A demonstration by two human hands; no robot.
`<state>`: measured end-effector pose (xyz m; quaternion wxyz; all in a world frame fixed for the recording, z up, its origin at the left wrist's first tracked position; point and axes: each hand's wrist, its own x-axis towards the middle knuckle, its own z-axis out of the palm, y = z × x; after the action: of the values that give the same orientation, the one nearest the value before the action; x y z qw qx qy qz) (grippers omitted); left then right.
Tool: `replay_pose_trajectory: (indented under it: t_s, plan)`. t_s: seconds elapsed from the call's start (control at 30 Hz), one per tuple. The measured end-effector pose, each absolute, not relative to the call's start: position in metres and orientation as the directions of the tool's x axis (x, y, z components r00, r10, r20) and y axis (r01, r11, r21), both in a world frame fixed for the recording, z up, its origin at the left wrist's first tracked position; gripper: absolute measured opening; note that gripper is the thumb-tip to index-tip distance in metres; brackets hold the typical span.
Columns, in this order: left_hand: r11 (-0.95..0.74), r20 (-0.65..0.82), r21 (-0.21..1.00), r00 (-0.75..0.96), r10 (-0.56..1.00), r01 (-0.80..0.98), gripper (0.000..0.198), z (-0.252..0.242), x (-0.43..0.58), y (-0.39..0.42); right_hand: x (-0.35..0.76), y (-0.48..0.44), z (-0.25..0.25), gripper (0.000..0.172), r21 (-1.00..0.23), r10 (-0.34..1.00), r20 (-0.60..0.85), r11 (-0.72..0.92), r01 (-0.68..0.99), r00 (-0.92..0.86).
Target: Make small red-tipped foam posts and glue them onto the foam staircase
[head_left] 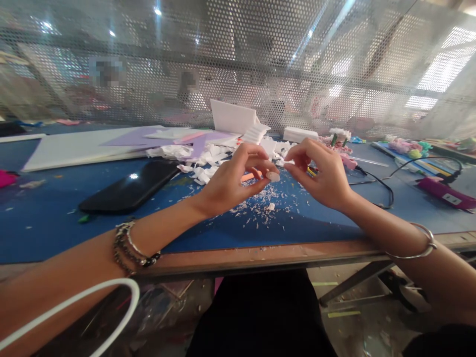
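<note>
My left hand [238,178] is raised over the blue tabletop, its fingers bent towards the thumb. A small pale rounded piece [273,176] shows at its fingertips, apparently pinched there. Close by on the right, my right hand [322,173] has thumb and forefinger drawn together. A white speck shows at their tips, too small to name. Under the hands lie white crumbs [256,210] and a small white chunk [271,207]. Behind the left fingers is an orange object [252,175], mostly hidden. Torn white scraps [204,173] are heaped beyond the hands.
A black phone [130,188] lies left of my hands, before white and lilac sheets [85,144]. A white board [233,116] leans near the perforated metal screen [245,54]. At right are a black cable [390,191], a purple object [446,193] and colourful fluffy pieces [407,147].
</note>
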<state>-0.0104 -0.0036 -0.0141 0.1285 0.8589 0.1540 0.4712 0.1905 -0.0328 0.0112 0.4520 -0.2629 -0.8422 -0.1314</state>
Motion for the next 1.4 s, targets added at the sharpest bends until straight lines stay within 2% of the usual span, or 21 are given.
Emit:
replay_pose_trajectory:
  t_s: [0.17,0.47,0.6,0.73,0.87,0.93,1.1,1.27,1.4]
  plan:
    - [-0.906,0.765,0.402,0.494,0.412,0.134,0.033,-0.012,-0.008,-0.007,0.188,-0.033,0.009,0.014,-0.011,0.312,0.795,0.865,0.502,-0.520]
    - [-0.918,0.769,0.381,0.512,0.382,0.112,0.034,-0.015,-0.008,-0.009,0.190,-0.030,0.009,0.006,-0.081,0.340,0.775,0.889,0.450,-0.532]
    - [-0.909,0.751,0.382,0.519,0.409,0.165,0.032,-0.013,-0.009,-0.012,0.191,-0.029,0.009,0.007,-0.056,0.321,0.785,0.888,0.456,-0.529]
    - [-0.922,0.778,0.267,0.501,0.378,0.282,0.033,-0.010,-0.008,-0.015,0.192,-0.027,0.009,0.010,-0.087,0.337,0.826,0.868,0.488,-0.453]
    - [-0.936,0.825,0.147,0.482,0.295,0.321,0.039,-0.009,-0.009,-0.015,0.192,-0.026,0.008,0.008,-0.094,0.348,0.806,0.873,0.478,-0.479]
    - [-0.935,0.836,0.177,0.454,0.307,0.306,0.038,-0.009,-0.009,-0.015,0.192,-0.027,0.007,0.010,-0.096,0.344,0.804,0.880,0.465,-0.486]
    - [-0.895,0.783,0.349,0.438,0.442,0.279,0.034,-0.009,-0.008,-0.015,0.190,-0.030,0.005,0.007,-0.035,0.279,0.829,0.891,0.453,-0.485]
    - [-0.886,0.772,0.414,0.436,0.463,0.208,0.034,-0.010,-0.006,-0.017,0.189,-0.032,0.004,0.007,-0.011,0.276,0.833,0.875,0.485,-0.479]
    - [-0.847,0.726,0.511,0.455,0.516,0.144,0.038,-0.010,-0.004,-0.017,0.188,-0.032,0.005,0.007,-0.018,0.285,0.841,0.864,0.503,-0.460]
